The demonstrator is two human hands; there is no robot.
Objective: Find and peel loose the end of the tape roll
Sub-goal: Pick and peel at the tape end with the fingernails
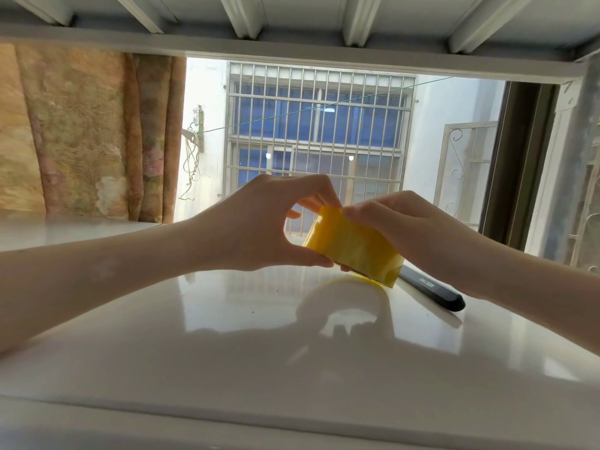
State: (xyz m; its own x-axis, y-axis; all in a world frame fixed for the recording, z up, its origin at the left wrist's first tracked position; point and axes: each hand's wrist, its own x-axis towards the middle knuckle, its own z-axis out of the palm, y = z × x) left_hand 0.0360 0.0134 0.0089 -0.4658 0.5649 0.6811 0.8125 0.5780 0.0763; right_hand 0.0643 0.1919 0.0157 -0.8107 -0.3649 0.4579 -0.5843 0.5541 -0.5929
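White table [227, 336]: glossy. Yellow tape roll [354, 248] held just above it; likely light, stiff, slick-faced. Left hand [256, 228] grips roll, thumb underneath. Right hand [399, 222] pinches at top edge; best purchase likely there, nail under the end. Black pen [431, 292] behind.

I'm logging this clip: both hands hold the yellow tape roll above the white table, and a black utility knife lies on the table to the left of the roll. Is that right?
Not quite. In the head view the black utility knife lies to the right of the yellow tape roll, under the right hand's wrist. The rest holds: the left hand and the right hand hold the roll above the white table.
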